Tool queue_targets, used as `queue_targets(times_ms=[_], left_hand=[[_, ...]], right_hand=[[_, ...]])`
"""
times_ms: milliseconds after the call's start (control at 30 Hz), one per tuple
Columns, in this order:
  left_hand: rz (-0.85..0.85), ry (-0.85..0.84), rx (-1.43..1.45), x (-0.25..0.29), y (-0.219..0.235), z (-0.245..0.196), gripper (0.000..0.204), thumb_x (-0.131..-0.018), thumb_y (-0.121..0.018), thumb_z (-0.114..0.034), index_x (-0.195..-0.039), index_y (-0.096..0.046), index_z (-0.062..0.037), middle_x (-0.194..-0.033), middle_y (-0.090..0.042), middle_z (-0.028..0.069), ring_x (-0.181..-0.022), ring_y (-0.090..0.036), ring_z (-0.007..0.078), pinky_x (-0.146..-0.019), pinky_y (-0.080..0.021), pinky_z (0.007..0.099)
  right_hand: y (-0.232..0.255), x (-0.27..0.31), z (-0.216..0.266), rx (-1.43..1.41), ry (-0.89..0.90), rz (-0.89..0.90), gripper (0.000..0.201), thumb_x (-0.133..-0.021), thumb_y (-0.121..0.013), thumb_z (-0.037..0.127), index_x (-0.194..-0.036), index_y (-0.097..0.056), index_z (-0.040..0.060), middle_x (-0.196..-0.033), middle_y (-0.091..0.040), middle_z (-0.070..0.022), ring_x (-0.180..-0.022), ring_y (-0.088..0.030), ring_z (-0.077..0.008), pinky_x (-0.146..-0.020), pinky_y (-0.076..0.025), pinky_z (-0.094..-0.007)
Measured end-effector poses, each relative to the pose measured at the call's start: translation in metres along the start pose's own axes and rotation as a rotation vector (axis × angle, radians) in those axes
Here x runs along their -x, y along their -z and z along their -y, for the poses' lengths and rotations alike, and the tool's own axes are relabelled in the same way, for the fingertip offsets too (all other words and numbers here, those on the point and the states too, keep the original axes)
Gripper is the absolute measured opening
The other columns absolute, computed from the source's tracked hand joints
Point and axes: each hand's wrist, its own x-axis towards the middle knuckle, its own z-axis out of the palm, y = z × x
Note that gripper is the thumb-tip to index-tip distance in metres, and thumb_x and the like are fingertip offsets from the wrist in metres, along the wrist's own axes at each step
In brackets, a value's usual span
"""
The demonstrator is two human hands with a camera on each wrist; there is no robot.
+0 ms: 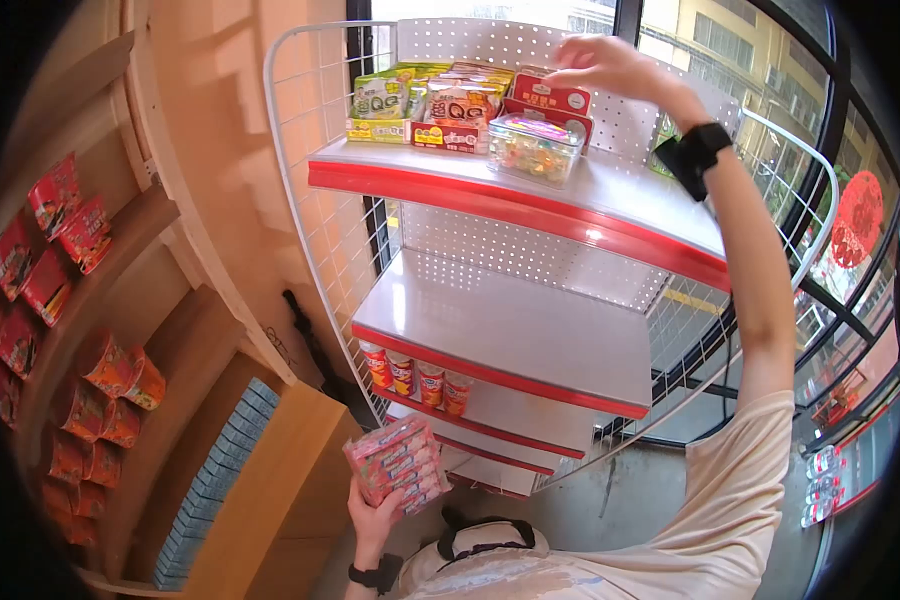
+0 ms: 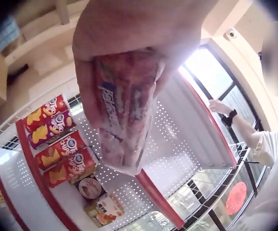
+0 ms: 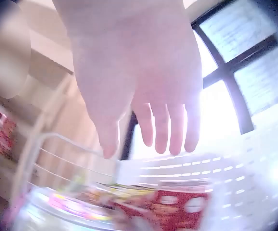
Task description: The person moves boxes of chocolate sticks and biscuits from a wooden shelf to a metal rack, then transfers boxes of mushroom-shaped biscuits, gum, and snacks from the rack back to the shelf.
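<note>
My left hand (image 1: 375, 515) grips a pink plastic-wrapped multipack (image 1: 398, 465) low in front of the shelf rack; in the left wrist view the fingers wrap round the pack (image 2: 124, 108). Raised above the top shelf, my right hand (image 1: 610, 68) holds nothing, and its fingers hang down apart in the right wrist view (image 3: 143, 86). Below and beside it stand red boxes (image 1: 550, 95), a clear lidded tub of wrapped sweets (image 1: 535, 150), and display boxes of QQ packets (image 1: 457, 112) on the top shelf (image 1: 630, 205).
Lower on the rack are several chip canisters (image 1: 430, 385) under the middle shelf (image 1: 500, 320). Wire side panels (image 1: 315, 150) edge the rack. Wooden shelves (image 1: 150, 235) with red packs and cups stand at left; windows (image 1: 740, 50) and bottles (image 1: 822, 490) are at right.
</note>
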Motion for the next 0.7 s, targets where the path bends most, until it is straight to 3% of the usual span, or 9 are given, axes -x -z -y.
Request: queue_targets(times_ms=[67, 133, 200, 267, 500, 567, 700], left_hand=[[-0.021, 0.01, -0.025, 0.006, 0.013, 0.016, 0.061, -0.071, -0.069, 0.001, -0.126, -0.041, 0.0017, -0.116, -0.056, 0.011, -0.104, -0.056, 0.0179, -0.091, -0.044, 0.0314], [-0.042, 0.013, -0.03, 0.014, 0.019, 0.025, 0.061, -0.071, -0.069, 0.001, -0.125, -0.042, 0.0019, -0.116, -0.056, 0.0112, -0.104, -0.056, 0.0183, -0.09, -0.044, 0.0315], [-0.112, 0.09, 0.08, 0.02, 0.021, 0.024, 0.059, -0.071, -0.069, 0.002, -0.124, -0.043, 0.0017, -0.115, -0.057, 0.0114, -0.102, -0.057, 0.0188, -0.09, -0.044, 0.0317], [-0.145, 0.079, 0.092, 0.024, 0.022, 0.024, 0.058, -0.071, -0.069, 0.002, -0.123, -0.044, 0.0016, -0.114, -0.058, 0.0112, -0.102, -0.057, 0.019, -0.09, -0.044, 0.0317], [-0.247, 0.102, 0.009, 0.037, 0.039, 0.031, 0.057, -0.069, -0.071, 0.0, -0.119, -0.046, 0.0009, -0.111, -0.058, 0.0104, -0.099, -0.058, 0.0186, -0.089, -0.045, 0.0319], [-0.266, 0.097, 0.005, 0.039, 0.045, 0.033, 0.057, -0.069, -0.071, 0.0, -0.12, -0.046, 0.0008, -0.111, -0.058, 0.0103, -0.099, -0.058, 0.0184, -0.089, -0.045, 0.0318], [-0.303, 0.086, 0.012, 0.043, 0.049, 0.031, 0.059, -0.068, -0.071, 0.001, -0.121, -0.046, 0.0005, -0.112, -0.058, 0.0103, -0.1, -0.058, 0.0184, -0.089, -0.045, 0.0315]], right_hand=[[0.02, 0.007, -0.068, 0.259, -0.179, -0.035, 0.054, -0.074, -0.07, 0.046, -0.104, -0.06, 0.0022, -0.098, -0.063, -0.0152, -0.092, -0.06, -0.0242, -0.079, -0.048, -0.0341], [0.03, 0.034, -0.098, 0.435, -0.317, -0.051, 0.055, -0.072, -0.072, 0.04, -0.107, -0.058, 0.0002, -0.103, -0.062, -0.0168, -0.097, -0.059, -0.0269, -0.085, -0.046, -0.0341], [0.036, 0.049, -0.153, 0.267, -0.341, 0.0, 0.054, -0.072, -0.071, 0.032, -0.113, -0.055, -0.0003, -0.109, -0.06, -0.02, -0.103, -0.057, -0.031, -0.092, -0.044, -0.0357], [0.043, 0.059, -0.156, 0.482, -0.59, 0.107, 0.067, -0.068, -0.074, 0.035, -0.119, -0.05, -0.0009, -0.122, -0.053, -0.0209, -0.113, -0.051, -0.0295, -0.095, -0.041, -0.0355], [0.026, 0.078, -0.188, 0.388, -0.639, 0.082, 0.081, -0.059, -0.08, 0.026, -0.127, -0.044, 0.0017, -0.116, -0.054, -0.0183, -0.116, -0.048, -0.0309, -0.099, -0.039, -0.0345], [0.02, 0.081, -0.186, 0.677, -0.644, -0.003, 0.079, -0.054, -0.082, 0.017, -0.125, -0.049, 0.0059, -0.117, -0.054, -0.0187, -0.114, -0.05, -0.0316, -0.099, -0.04, -0.0353], [0.034, 0.079, -0.186, 0.663, -0.648, 0.092, 0.068, -0.05, -0.082, 0.011, -0.114, -0.058, 0.0062, -0.114, -0.056, -0.0179, -0.113, -0.051, -0.0317, -0.097, -0.041, -0.0369]])
